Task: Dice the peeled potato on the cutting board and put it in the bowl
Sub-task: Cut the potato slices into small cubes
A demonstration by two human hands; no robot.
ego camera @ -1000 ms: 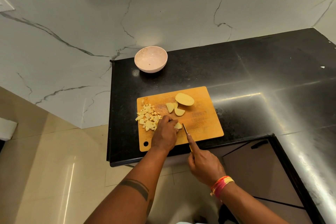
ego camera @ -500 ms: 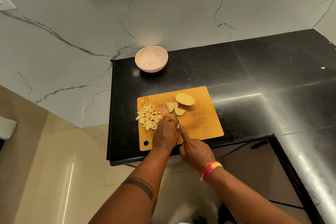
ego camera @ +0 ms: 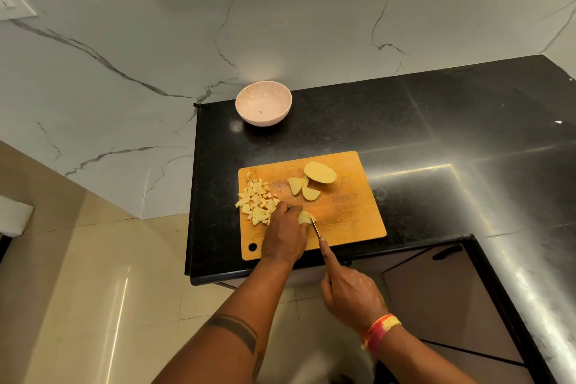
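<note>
Done: heap of pale diced potato cubes (ego camera: 257,202) left of grip.
Cutting: left hand (ego camera: 285,235) pinching small yellow potato piece (ego camera: 304,217); right hand (ego camera: 350,293) clasping thin steel knife (ego camera: 315,227).
Left: three uncut peeled potato chunks (ego camera: 313,182) beyond grip; pink round bowl (ego camera: 263,103) unfilled.

Home kitchen: black granite counter (ego camera: 436,121), marble wall (ego camera: 156,25), cutting board (ego camera: 352,212).

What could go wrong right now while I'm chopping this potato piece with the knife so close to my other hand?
The knife blade sits right beside the left hand fingertips holding the small potato piece, so a slip might nick them. The diced pile reaches the cutting board left edge; cubes could fall onto the counter. The bowl stands apart from the board, so transfers may spill.
</note>
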